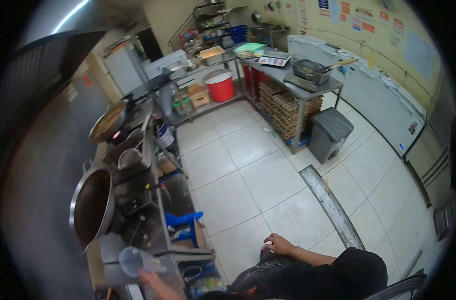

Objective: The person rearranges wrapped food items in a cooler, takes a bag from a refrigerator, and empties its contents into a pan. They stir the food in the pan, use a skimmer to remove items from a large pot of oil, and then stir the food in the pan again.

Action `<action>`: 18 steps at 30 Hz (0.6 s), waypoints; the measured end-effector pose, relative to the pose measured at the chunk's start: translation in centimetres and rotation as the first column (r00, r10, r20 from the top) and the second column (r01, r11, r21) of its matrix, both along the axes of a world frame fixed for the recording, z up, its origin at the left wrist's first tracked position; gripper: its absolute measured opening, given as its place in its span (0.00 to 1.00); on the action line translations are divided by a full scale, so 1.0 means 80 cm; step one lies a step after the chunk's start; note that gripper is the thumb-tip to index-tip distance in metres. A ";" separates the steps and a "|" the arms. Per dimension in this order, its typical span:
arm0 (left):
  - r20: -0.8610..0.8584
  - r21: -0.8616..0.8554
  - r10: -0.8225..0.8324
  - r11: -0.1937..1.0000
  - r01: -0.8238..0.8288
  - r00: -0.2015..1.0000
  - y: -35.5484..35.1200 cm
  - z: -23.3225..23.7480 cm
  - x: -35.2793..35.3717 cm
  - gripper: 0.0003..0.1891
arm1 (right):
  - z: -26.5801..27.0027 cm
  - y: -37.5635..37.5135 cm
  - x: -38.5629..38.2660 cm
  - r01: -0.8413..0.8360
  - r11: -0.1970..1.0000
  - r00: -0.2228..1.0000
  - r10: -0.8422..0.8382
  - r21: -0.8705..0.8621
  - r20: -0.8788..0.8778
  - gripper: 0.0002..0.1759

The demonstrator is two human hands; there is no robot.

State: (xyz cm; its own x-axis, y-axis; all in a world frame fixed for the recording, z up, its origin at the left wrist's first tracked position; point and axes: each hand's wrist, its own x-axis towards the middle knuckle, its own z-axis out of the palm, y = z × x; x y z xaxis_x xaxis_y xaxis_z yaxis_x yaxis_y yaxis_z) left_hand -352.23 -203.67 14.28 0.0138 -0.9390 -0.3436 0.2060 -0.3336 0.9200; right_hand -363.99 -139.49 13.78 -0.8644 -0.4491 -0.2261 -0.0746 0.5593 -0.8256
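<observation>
At the lower left, my left hand is closed at the handle side of a clear plastic jug. The jug is tilted, with its round mouth toward the stove side. A large metal wok with dark contents sits just beyond it on the stove counter. My right hand is in front of my dark clothing, its fingers curled inward. What lies between those fingers, if anything, is too small to make out.
Farther along the stove stands a second pan with brown food. Across the tiled floor are a metal table over stacked egg trays, a grey bin, a floor drain channel, a red bucket and white chest freezers.
</observation>
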 end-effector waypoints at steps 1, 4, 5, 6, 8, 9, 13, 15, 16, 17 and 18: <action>0.034 0.026 -0.038 0.999 0.038 0.999 0.025 0.001 -0.022 0.29 | 0.005 0.011 -0.030 -0.007 1.000 1.000 0.007 0.012 0.020 0.21; 0.169 0.148 -0.357 0.931 0.334 0.919 0.108 -0.022 -0.120 0.28 | -0.004 0.036 -0.109 -0.076 0.992 0.996 0.080 0.100 -0.033 0.22; 0.195 0.206 -0.479 0.873 0.442 0.856 0.140 -0.031 -0.154 0.27 | -0.013 0.044 -0.136 -0.098 0.987 0.995 0.099 0.125 -0.006 0.22; 0.204 0.268 -0.599 0.795 0.544 0.775 0.172 -0.040 -0.193 0.27 | -0.020 0.053 -0.162 -0.109 0.982 0.994 0.108 0.154 0.017 0.22; 0.205 0.385 -0.817 0.574 0.723 0.539 0.227 -0.057 -0.265 0.26 | -0.036 0.063 -0.215 -0.127 0.972 0.991 0.117 0.197 0.060 0.22; 0.182 0.439 -0.898 0.439 0.784 0.401 0.254 -0.067 -0.301 0.26 | -0.051 0.068 -0.244 -0.148 0.970 0.988 0.135 0.191 0.081 0.25; 0.052 0.534 -0.988 -0.095 0.840 -0.145 0.325 -0.096 -0.439 0.24 | -0.095 0.072 -0.371 -0.262 0.928 0.960 0.224 0.264 0.165 0.26; -0.010 0.521 -0.936 -0.304 0.798 -0.351 0.343 -0.105 -0.510 0.24 | -0.113 0.071 -0.435 -0.333 0.896 0.925 0.251 0.293 0.284 0.29; -0.035 0.508 -0.903 -0.385 0.771 -0.428 0.349 -0.105 -0.551 0.23 | -0.118 0.074 -0.472 -0.359 0.880 0.908 0.252 0.310 0.336 0.30; -0.063 0.490 -0.867 -0.458 0.741 -0.494 0.356 -0.104 -0.591 0.23 | -0.119 0.083 -0.502 -0.334 0.883 0.898 0.192 0.330 0.395 0.34; -0.082 0.475 -0.834 -0.514 0.714 -0.546 0.362 -0.105 -0.631 0.23 | -0.122 0.094 -0.526 -0.312 0.881 0.902 0.157 0.355 0.402 0.34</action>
